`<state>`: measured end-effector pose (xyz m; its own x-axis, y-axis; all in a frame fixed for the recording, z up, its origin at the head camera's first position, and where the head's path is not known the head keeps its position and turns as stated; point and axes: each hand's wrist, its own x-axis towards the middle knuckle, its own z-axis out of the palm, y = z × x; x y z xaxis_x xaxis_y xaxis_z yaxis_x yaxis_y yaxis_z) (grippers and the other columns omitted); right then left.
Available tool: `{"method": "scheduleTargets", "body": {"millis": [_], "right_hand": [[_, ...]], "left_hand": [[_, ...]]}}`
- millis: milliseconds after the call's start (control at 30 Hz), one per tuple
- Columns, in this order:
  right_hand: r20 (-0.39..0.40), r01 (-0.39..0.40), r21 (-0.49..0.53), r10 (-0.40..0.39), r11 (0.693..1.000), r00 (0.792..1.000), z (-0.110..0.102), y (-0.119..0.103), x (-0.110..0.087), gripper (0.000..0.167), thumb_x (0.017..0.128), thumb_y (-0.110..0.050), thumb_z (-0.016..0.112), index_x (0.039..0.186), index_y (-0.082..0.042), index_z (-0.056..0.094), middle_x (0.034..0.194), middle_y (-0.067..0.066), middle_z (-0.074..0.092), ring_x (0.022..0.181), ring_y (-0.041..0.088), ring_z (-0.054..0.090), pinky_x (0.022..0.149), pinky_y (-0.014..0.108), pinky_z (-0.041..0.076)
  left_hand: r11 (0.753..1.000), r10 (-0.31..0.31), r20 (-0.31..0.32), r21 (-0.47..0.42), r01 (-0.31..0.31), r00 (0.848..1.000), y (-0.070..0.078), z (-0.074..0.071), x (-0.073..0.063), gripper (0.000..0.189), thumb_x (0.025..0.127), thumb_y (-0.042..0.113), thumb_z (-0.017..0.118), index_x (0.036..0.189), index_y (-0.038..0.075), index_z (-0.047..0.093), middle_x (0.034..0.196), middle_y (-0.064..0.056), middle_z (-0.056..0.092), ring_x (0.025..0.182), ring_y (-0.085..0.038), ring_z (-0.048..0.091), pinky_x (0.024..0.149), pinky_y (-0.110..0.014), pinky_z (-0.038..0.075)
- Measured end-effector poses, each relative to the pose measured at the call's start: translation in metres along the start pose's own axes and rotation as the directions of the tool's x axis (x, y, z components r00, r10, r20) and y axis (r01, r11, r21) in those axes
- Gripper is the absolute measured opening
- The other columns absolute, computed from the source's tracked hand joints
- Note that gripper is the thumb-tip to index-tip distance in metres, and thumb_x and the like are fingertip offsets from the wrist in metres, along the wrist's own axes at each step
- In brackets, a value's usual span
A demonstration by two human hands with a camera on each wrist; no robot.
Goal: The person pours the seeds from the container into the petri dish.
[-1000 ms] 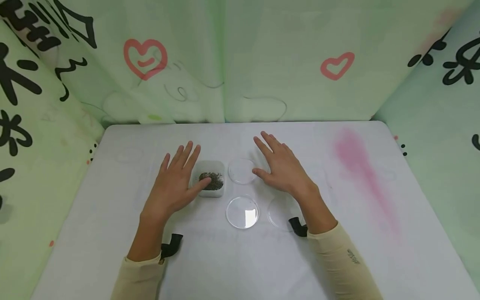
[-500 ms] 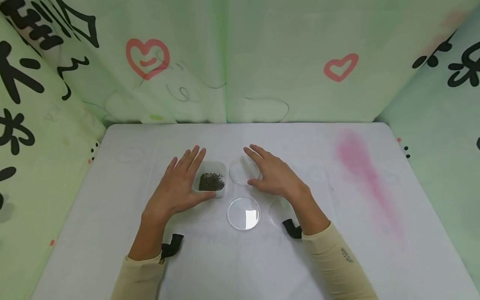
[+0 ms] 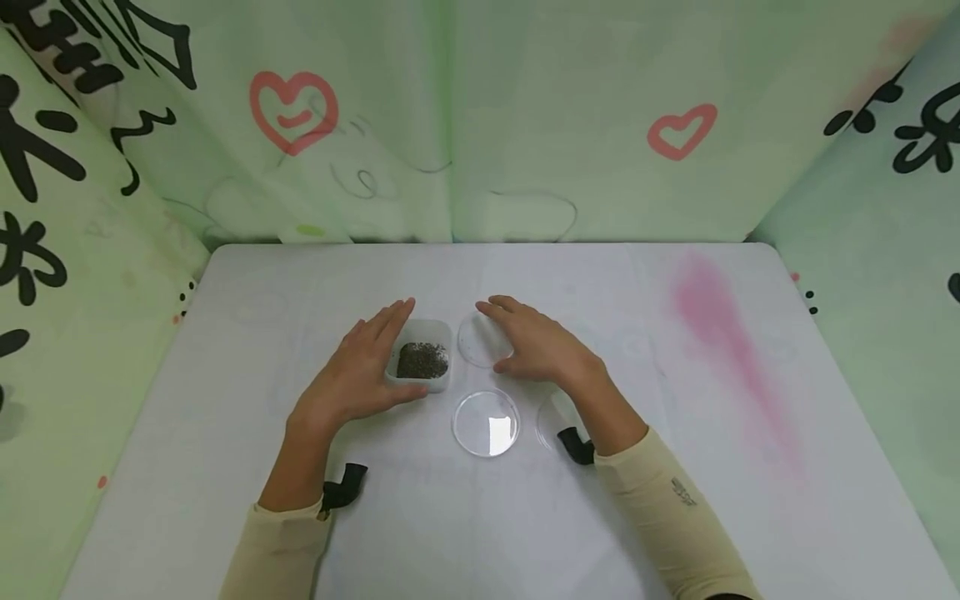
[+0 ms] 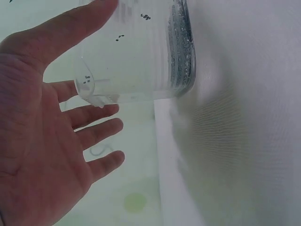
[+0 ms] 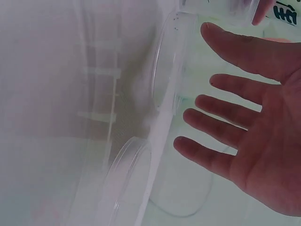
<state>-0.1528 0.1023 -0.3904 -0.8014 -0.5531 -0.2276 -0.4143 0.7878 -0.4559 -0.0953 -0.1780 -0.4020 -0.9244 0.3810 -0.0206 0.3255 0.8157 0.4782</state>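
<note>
A clear plastic box (image 3: 439, 386) with dark small grains (image 3: 422, 361) in its bottom stands on the white table. My left hand (image 3: 358, 367) is spread around its left side, thumb along the near side and fingers toward the far side. The left wrist view shows the thumb overlapping the box (image 4: 131, 56), with the fingers straight. My right hand (image 3: 543, 346) hovers with extended fingers over the back clear round dish (image 3: 472, 340), covering its right part. In the right wrist view nothing lies in that palm, and the box's corner (image 5: 221, 7) shows beyond the thumb.
A second clear round dish (image 3: 480, 425) lies nearer the front. To its right a third clear round dish (image 3: 550, 417) is partly hidden under the right wrist. Printed green curtains (image 3: 525, 167) close off the back and both sides of the table (image 3: 465, 533).
My right hand has moved left and slightly nearer, toward the box. The left hand has moved a little right, its thumb lowering from over the grains to the box's near side.
</note>
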Motion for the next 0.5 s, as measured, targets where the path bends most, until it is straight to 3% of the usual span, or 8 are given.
{"method": "scheduleTargets", "body": {"millis": [100,333,500], "right_hand": [[0.016,-0.002,0.003,0.002,1.0,1.0,0.0,-0.002,0.004,0.091,0.086,-0.012,0.083,0.163,-0.013,0.035,0.166,0.013,0.035,0.151,0.038,0.04,0.118,0.054,0.041],[0.046,-0.008,-0.024,0.009,1.0,0.999,0.001,-0.003,0.01,0.089,0.085,-0.009,0.081,0.162,-0.008,0.035,0.163,0.015,0.04,0.149,0.037,0.042,0.119,0.051,0.041],[0.057,-0.001,-0.072,0.005,0.997,0.998,0.0,-0.004,0.016,0.085,0.087,-0.011,0.08,0.159,-0.001,0.037,0.161,0.02,0.042,0.148,0.039,0.043,0.121,0.049,0.039]], "left_hand": [[0.999,-0.004,0.006,-0.033,0.004,1.0,-0.001,0.0,0.001,0.117,0.081,0.042,0.089,0.168,0.015,0.015,0.167,-0.016,0.033,0.154,-0.038,0.034,0.128,-0.059,0.019],[0.99,-0.029,0.03,-0.135,0.033,0.999,-0.003,0.001,0.004,0.113,0.08,0.031,0.091,0.167,0.014,0.021,0.157,-0.018,0.044,0.143,-0.038,0.048,0.118,-0.056,0.04],[0.984,-0.037,0.034,-0.172,0.042,0.999,-0.004,0.002,0.005,0.11,0.08,0.027,0.092,0.165,0.012,0.024,0.154,-0.017,0.045,0.139,-0.036,0.051,0.115,-0.055,0.043]]}}
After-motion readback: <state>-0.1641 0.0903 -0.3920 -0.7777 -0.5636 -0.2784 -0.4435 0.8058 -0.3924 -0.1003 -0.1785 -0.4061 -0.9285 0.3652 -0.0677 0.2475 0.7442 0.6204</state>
